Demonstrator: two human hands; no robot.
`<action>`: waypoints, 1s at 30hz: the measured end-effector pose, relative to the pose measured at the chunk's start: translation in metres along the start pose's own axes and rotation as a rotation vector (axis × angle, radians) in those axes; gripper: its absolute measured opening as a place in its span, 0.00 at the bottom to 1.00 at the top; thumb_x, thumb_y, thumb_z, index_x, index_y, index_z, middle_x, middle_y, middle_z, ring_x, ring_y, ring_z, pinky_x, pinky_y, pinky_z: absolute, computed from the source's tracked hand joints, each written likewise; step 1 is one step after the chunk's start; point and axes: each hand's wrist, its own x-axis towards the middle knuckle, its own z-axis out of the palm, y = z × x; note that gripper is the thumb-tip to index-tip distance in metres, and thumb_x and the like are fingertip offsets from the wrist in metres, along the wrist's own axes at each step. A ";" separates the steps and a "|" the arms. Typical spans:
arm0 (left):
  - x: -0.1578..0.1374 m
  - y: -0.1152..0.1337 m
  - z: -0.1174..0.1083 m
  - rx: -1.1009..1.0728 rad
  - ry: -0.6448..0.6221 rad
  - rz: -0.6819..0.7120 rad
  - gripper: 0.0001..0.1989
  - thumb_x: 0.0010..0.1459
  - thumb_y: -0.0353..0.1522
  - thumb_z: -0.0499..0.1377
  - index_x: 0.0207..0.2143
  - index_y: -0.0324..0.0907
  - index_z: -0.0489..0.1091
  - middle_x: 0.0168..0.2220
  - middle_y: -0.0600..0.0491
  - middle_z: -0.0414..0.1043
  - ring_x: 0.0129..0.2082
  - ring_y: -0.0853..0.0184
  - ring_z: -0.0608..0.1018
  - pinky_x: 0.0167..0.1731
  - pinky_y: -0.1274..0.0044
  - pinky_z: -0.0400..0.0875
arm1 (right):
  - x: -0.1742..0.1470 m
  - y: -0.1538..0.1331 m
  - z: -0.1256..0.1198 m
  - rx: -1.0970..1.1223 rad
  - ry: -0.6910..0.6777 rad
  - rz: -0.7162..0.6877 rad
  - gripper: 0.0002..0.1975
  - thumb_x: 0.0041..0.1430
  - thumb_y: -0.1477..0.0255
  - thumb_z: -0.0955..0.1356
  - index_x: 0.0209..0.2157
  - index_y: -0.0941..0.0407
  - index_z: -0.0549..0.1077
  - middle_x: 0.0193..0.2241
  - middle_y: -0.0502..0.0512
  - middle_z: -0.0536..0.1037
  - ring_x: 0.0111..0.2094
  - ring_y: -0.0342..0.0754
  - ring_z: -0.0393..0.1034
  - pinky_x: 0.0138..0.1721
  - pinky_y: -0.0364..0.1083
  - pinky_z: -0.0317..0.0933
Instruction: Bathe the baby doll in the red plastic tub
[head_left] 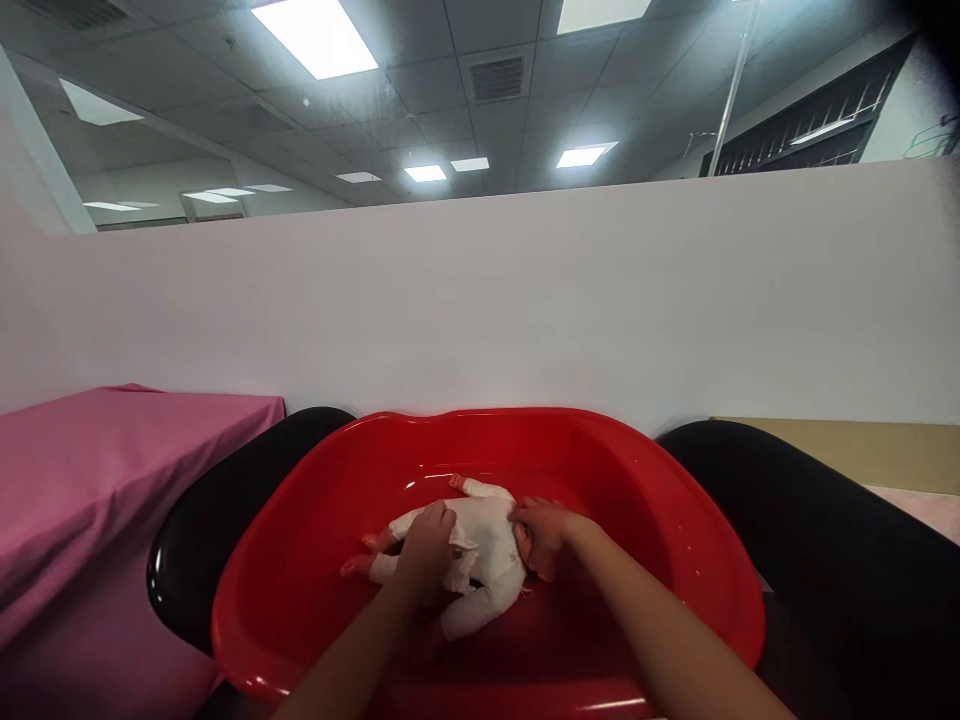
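A baby doll [491,545] in white clothes lies on its back or side in a red tub [315,510], its head toward the right and its bare feet toward the left. My left hand [429,542] is closed at the doll's lower body, where the white cloth [459,565] is bunched up beside the fingers. At the other end, my right hand [541,530] curls over the doll's head and neck, with fingertips at the collar. That hand covers most of the head. One sleeved arm points up toward the far wall of the tub, the other toward me.
Black seats or stands [225,520] flank the tub, another black one [787,520] being on the right. A pink-covered surface [135,470] stands at the left. Behind the tub runs a white partition [480,310]. A tan board [862,450] is at the right.
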 end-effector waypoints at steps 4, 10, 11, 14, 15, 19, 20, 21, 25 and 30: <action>0.006 0.004 0.014 0.087 0.151 0.203 0.23 0.62 0.24 0.50 0.59 0.38 0.70 0.61 0.40 0.70 0.60 0.49 0.72 0.60 0.62 0.66 | -0.002 -0.002 0.002 0.009 0.028 0.007 0.52 0.29 0.65 0.80 0.62 0.49 0.70 0.63 0.59 0.68 0.62 0.66 0.64 0.63 0.59 0.57; 0.003 -0.007 0.032 0.145 0.118 0.365 0.15 0.62 0.27 0.52 0.46 0.41 0.76 0.50 0.40 0.77 0.50 0.49 0.77 0.52 0.62 0.69 | -0.001 -0.001 0.005 0.020 0.049 -0.009 0.47 0.35 0.65 0.78 0.62 0.49 0.71 0.63 0.61 0.70 0.62 0.67 0.63 0.63 0.62 0.57; 0.003 -0.006 0.034 0.104 0.110 0.370 0.15 0.63 0.28 0.52 0.45 0.42 0.76 0.47 0.41 0.78 0.48 0.50 0.78 0.51 0.63 0.69 | -0.001 0.000 0.005 0.019 0.047 -0.012 0.48 0.33 0.65 0.78 0.62 0.50 0.71 0.63 0.61 0.69 0.63 0.67 0.63 0.64 0.61 0.57; 0.003 -0.001 0.038 -0.027 0.101 0.383 0.16 0.64 0.30 0.49 0.43 0.43 0.77 0.43 0.43 0.79 0.45 0.51 0.79 0.51 0.63 0.69 | 0.001 0.001 0.006 0.020 0.059 -0.013 0.48 0.33 0.65 0.78 0.61 0.51 0.72 0.62 0.61 0.70 0.62 0.67 0.64 0.63 0.61 0.57; 0.004 0.000 0.037 -0.072 0.114 0.349 0.16 0.64 0.31 0.49 0.42 0.43 0.77 0.42 0.42 0.80 0.44 0.51 0.79 0.50 0.63 0.69 | 0.001 0.002 0.006 0.024 0.064 -0.013 0.47 0.33 0.65 0.78 0.61 0.51 0.72 0.62 0.61 0.70 0.61 0.67 0.64 0.63 0.61 0.58; 0.009 -0.006 0.020 -0.296 0.261 0.010 0.17 0.68 0.34 0.46 0.40 0.44 0.74 0.40 0.43 0.79 0.42 0.53 0.79 0.46 0.65 0.70 | 0.002 0.004 0.008 0.054 0.063 0.002 0.45 0.35 0.64 0.78 0.61 0.48 0.72 0.63 0.60 0.70 0.62 0.66 0.64 0.62 0.62 0.57; 0.010 -0.011 0.014 -0.355 0.286 -0.100 0.17 0.69 0.35 0.45 0.40 0.44 0.73 0.40 0.44 0.79 0.42 0.54 0.79 0.44 0.66 0.69 | 0.001 0.004 0.008 0.061 0.061 0.006 0.45 0.35 0.65 0.78 0.61 0.47 0.72 0.63 0.59 0.69 0.62 0.66 0.64 0.62 0.62 0.57; 0.012 -0.016 0.008 -0.405 0.299 -0.207 0.16 0.70 0.36 0.45 0.41 0.45 0.72 0.39 0.46 0.79 0.41 0.55 0.79 0.41 0.68 0.69 | 0.001 0.004 0.008 0.068 0.061 0.006 0.45 0.35 0.65 0.78 0.60 0.47 0.73 0.63 0.59 0.69 0.62 0.66 0.64 0.62 0.62 0.57; 0.014 -0.030 -0.007 -0.488 0.266 -0.499 0.15 0.70 0.39 0.45 0.44 0.47 0.70 0.37 0.49 0.79 0.39 0.55 0.80 0.33 0.71 0.64 | -0.001 0.003 0.008 0.066 0.076 -0.016 0.43 0.36 0.65 0.77 0.60 0.48 0.73 0.62 0.59 0.70 0.61 0.66 0.64 0.61 0.61 0.58; 0.012 -0.022 -0.006 -0.466 0.191 -0.464 0.14 0.68 0.37 0.46 0.43 0.46 0.70 0.37 0.47 0.79 0.41 0.52 0.80 0.37 0.68 0.66 | -0.001 0.001 0.005 0.049 0.053 0.000 0.47 0.34 0.64 0.78 0.62 0.48 0.71 0.63 0.59 0.69 0.61 0.66 0.63 0.62 0.62 0.57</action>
